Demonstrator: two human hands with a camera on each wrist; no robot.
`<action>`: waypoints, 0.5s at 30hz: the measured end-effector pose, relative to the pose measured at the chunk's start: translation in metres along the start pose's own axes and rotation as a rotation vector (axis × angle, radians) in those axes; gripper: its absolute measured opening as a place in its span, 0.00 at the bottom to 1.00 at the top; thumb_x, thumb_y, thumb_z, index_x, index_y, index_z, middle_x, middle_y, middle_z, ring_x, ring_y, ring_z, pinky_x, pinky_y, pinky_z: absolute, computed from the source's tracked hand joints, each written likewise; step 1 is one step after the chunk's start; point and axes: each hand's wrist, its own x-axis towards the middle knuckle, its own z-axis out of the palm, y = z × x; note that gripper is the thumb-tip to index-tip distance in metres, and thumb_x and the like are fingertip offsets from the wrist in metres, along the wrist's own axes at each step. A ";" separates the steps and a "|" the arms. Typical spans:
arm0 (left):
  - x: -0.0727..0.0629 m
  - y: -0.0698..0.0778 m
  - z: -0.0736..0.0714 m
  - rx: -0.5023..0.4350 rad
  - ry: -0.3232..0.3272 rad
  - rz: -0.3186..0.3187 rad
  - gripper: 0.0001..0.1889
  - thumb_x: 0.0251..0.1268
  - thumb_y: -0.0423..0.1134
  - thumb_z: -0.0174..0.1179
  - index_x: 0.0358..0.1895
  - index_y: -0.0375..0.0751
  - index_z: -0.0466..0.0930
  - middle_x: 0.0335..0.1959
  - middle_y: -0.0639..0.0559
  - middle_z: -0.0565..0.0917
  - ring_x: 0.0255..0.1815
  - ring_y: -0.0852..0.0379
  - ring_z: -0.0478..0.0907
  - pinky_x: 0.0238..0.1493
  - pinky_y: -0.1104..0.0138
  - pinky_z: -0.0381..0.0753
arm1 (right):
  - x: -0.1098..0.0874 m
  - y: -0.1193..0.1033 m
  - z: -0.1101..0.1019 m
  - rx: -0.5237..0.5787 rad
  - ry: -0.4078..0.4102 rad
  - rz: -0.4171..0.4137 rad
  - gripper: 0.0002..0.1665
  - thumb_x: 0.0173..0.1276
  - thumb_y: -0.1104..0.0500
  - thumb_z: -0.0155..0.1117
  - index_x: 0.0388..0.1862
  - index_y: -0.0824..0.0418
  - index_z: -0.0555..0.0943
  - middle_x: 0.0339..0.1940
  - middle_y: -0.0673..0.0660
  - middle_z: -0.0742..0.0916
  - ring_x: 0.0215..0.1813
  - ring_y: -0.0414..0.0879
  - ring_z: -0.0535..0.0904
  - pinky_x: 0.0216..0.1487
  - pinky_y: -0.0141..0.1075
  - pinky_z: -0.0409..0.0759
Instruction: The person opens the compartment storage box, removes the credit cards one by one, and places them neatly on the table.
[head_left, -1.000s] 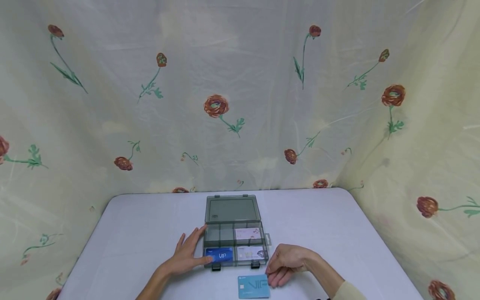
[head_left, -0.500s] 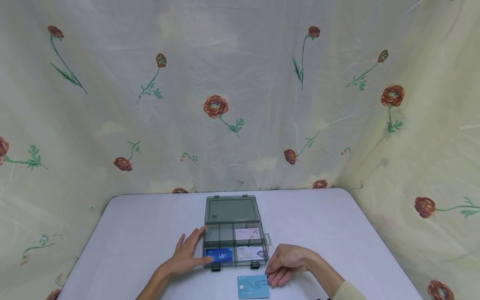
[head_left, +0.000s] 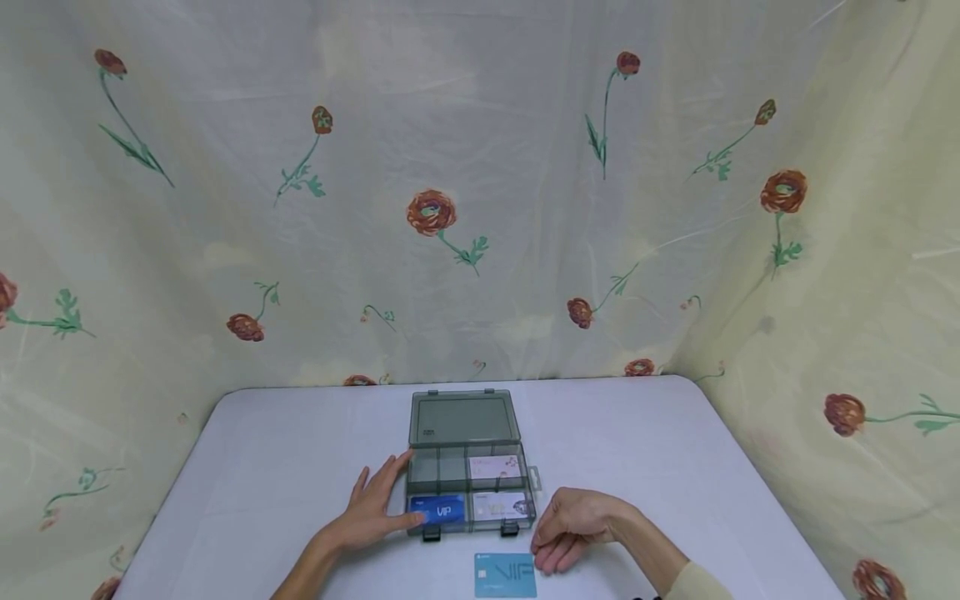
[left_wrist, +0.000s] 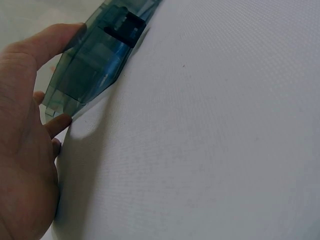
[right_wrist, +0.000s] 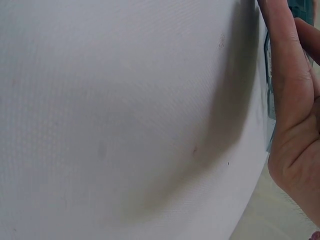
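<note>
A translucent dark-green divided box [head_left: 465, 418] lies with its lid folded back. My left hand [head_left: 362, 518] spreads along its left side, fingers mostly straight, with the thumb over the front-left corner; the left wrist view shows the thumb at the rim of the box [left_wrist: 85, 70]. Inside lie a dark-blue VIP card [head_left: 448, 510], a pale card [head_left: 495, 506] and a pinkish card [head_left: 491, 467]. In front of the box is a light-blue VIP card [head_left: 504, 577] with a chip. My right hand [head_left: 573, 527], fingers curled, pinches at this card's upper right corner.
Two black latches stand at the box's front edge, the left latch [head_left: 432, 535] near my thumb. A small hanging tab [head_left: 536, 479] sticks out at the box's right. The white table [head_left: 637, 450] meets a flowered curtain [head_left: 525, 292] at the back and sides.
The light-blue card has shifted very slightly toward me and left, its right side now looking flatter. Both hands and the box stay in place.
</note>
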 end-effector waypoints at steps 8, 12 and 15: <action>-0.001 0.001 0.000 0.019 0.000 0.007 0.53 0.59 0.62 0.67 0.82 0.51 0.48 0.81 0.42 0.56 0.82 0.38 0.44 0.77 0.42 0.26 | -0.003 -0.007 -0.006 -0.053 0.049 0.011 0.12 0.68 0.61 0.66 0.41 0.71 0.88 0.35 0.67 0.90 0.31 0.46 0.90 0.33 0.35 0.87; -0.002 0.003 -0.001 0.016 0.007 0.018 0.52 0.59 0.60 0.69 0.82 0.48 0.49 0.80 0.38 0.57 0.81 0.35 0.46 0.76 0.38 0.27 | -0.006 -0.019 -0.017 -0.168 0.175 -0.024 0.13 0.70 0.58 0.65 0.38 0.68 0.88 0.30 0.62 0.91 0.27 0.43 0.87 0.28 0.34 0.86; -0.002 0.005 -0.002 0.022 -0.004 0.006 0.52 0.59 0.60 0.68 0.82 0.48 0.49 0.80 0.40 0.56 0.82 0.36 0.45 0.76 0.38 0.27 | -0.008 -0.030 -0.025 -0.228 0.311 -0.082 0.14 0.72 0.57 0.63 0.38 0.68 0.87 0.27 0.58 0.90 0.25 0.41 0.84 0.26 0.33 0.84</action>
